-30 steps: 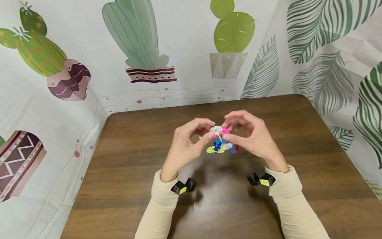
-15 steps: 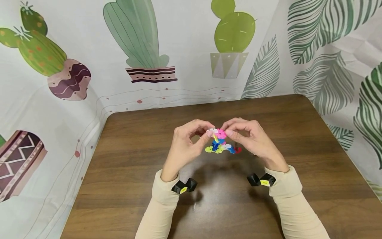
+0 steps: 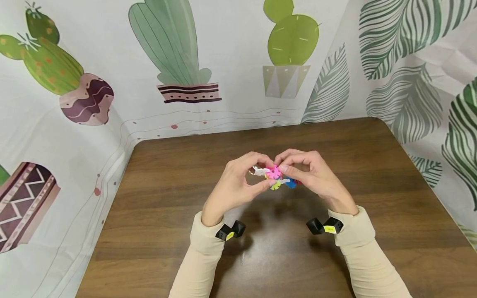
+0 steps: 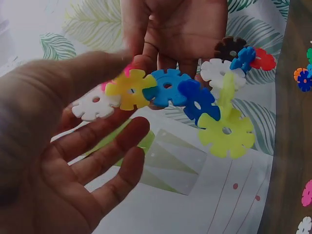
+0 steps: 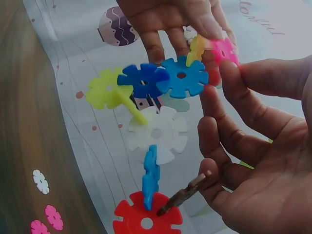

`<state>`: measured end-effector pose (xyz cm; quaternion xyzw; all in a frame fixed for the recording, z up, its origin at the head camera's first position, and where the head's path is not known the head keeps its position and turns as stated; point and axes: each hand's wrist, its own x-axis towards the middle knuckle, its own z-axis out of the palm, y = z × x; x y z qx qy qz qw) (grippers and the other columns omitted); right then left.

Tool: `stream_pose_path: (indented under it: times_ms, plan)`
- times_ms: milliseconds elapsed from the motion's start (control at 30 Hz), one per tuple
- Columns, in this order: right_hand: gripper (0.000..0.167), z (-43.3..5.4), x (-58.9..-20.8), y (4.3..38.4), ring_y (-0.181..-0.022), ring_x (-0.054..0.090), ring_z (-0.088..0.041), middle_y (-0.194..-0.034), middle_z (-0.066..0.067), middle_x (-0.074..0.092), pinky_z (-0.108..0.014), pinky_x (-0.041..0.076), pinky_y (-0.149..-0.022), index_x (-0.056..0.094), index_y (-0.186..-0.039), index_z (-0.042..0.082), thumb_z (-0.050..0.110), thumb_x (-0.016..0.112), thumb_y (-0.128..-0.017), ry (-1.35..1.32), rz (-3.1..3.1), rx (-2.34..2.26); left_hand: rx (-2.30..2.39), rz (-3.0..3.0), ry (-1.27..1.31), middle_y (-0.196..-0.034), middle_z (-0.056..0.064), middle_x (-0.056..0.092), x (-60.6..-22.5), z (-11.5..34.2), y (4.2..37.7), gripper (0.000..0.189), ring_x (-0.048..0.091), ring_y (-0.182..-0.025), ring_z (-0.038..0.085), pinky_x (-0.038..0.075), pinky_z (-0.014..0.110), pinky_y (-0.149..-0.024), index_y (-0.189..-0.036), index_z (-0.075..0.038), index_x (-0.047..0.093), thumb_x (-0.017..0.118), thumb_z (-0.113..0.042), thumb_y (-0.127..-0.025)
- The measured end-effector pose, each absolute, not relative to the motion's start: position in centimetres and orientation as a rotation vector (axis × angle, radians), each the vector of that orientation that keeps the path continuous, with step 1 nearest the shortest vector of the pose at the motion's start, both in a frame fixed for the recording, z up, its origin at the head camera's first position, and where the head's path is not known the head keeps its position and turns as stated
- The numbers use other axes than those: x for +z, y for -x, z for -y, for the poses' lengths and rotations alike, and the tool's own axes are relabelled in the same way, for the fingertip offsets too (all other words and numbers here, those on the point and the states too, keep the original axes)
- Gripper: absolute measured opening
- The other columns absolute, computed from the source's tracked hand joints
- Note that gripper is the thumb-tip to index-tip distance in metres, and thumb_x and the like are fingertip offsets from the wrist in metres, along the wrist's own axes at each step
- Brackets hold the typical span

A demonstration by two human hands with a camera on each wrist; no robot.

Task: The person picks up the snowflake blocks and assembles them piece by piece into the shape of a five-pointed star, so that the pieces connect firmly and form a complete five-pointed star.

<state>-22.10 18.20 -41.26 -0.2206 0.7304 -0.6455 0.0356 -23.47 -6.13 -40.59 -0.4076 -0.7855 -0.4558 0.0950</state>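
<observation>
Behind brown wood-grain table [image 3: 149, 207], white cloth [image 3: 238, 41] printed with cacti, leaves. Beige sleeves [image 3: 357, 244] on both arms. Left hand [image 3: 238, 178] and right hand [image 3: 313, 169] near each other above table, both grasping. Disc chain [image 4: 190, 92] in air between them, well off tabletop. Left thumb and finger pinch it by yellow disc [image 4: 117, 90]; right thumb and finger pinch pink disc [image 5: 225, 48]. Red disc [image 4: 263, 59] near far end. Loose on table: white disc [image 5: 41, 181], pink pieces [image 5: 54, 217].
</observation>
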Motion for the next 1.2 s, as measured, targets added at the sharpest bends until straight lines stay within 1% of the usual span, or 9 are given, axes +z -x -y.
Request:
stream_pose_path:
  times_ms: [233,467,567,633,767,833,1000,1067,1200]
  plan:
    - [0.011,-18.1,-41.4,22.0,-0.111,0.067,-0.022,-0.117,-0.006,0.073,-0.031,0.06,-0.075,0.081,-0.1,0.005,0.007,0.07,-0.102,0.617,-2.27,-1.945,-1.384,2.319,1.199,-0.112,-0.002,0.078,-40.5,6.3,23.5,0.027,0.072,-0.105,0.009,0.059,0.026,-0.093,-0.113,-0.015,0.077,0.089,-0.012,-0.089]
    - [0.015,-17.8,-41.3,21.8,-0.118,0.066,-0.027,-0.12,-0.009,0.072,-0.03,0.057,-0.082,0.082,-0.098,0.005,0.014,0.07,-0.104,0.57,-2.228,-1.943,-1.405,2.317,1.186,-0.112,-0.002,0.079,-40.4,6.4,23.5,0.025,0.073,-0.107,0.008,0.058,0.026,-0.094,-0.109,-0.015,0.078,0.091,-0.015,-0.087]
    - [0.013,-17.7,-41.5,22.1,-0.114,0.068,-0.025,-0.117,-0.009,0.073,-0.028,0.058,-0.081,0.081,-0.099,0.005,0.012,0.07,-0.104,0.588,-2.226,-1.972,-1.408,2.298,1.171,-0.111,-0.002,0.08,-40.3,6.5,23.6,0.024,0.074,-0.106,0.008,0.058,0.025,-0.093,-0.108,-0.014,0.078,0.091,-0.015,-0.087]
    - [0.012,-17.8,-41.8,22.5,-0.109,0.069,-0.022,-0.113,-0.009,0.075,-0.026,0.059,-0.085,0.079,-0.1,0.003,0.008,0.069,-0.104,0.601,-2.262,-1.992,-1.427,2.279,1.155,-0.11,-0.002,0.08,-40.3,6.8,23.7,0.024,0.074,-0.104,0.008,0.058,0.025,-0.091,-0.108,-0.014,0.078,0.091,-0.015,-0.088]
    - [0.014,-18.5,-43.5,24.0,-0.099,0.07,-0.015,-0.101,0.002,0.077,-0.023,0.056,-0.089,0.075,-0.106,-0.002,0.008,0.067,-0.105,0.484,-2.394,-1.962,-1.491,2.238,1.115,-0.108,-0.003,0.08,-40.2,7.6,24.0,0.023,0.073,-0.101,0.008,0.059,0.025,-0.089,-0.108,-0.015,0.078,0.09,-0.016,-0.089]
    - [0.015,-18.8,-44.8,24.9,-0.094,0.069,-0.013,-0.101,0.0,0.077,-0.023,0.055,-0.085,0.076,-0.109,0.0,0.012,0.068,-0.104,0.37,-2.478,-1.87,-1.513,2.226,1.092,-0.108,-0.004,0.08,-40.1,8.1,24.1,0.022,0.073,-0.1,0.007,0.058,0.025,-0.088,-0.108,-0.017,0.078,0.089,-0.018,-0.09]
    - [0.021,-19.1,-48.0,26.5,-0.09,0.066,-0.025,-0.109,-0.017,0.075,-0.024,0.052,-0.074,0.075,-0.118,0.002,0.016,0.072,-0.102,0.213,-2.563,-1.591,-1.541,2.216,1.03,-0.106,-0.007,0.08,-39.7,9.2,24.1,0.021,0.073,-0.099,0.007,0.057,0.025,-0.09,-0.109,-0.02,0.078,0.088,-0.022,-0.091]
    - [0.026,-19.1,-49.1,26.8,-0.088,0.065,-0.028,-0.109,-0.016,0.075,-0.025,0.052,-0.071,0.073,-0.122,0.001,0.016,0.072,-0.102,0.197,-2.558,-1.519,-1.547,2.218,1.013,-0.105,-0.008,0.08,-39.5,9.4,24.2,0.021,0.073,-0.099,0.008,0.057,0.025,-0.09,-0.109,-0.02,0.078,0.088,-0.021,-0.091]
    - [0.028,-18.8,-50.8,27.3,-0.079,0.061,-0.022,-0.102,-0.013,0.073,-0.027,0.049,-0.065,0.074,-0.125,0.002,0.014,0.072,-0.1,0.19,-2.613,-1.376,-1.546,2.23,0.995,-0.104,-0.008,0.079,-39.3,9.8,24.2,0.022,0.072,-0.098,0.008,0.057,0.026,-0.091,-0.109,-0.02,0.078,0.089,-0.021,-0.09]
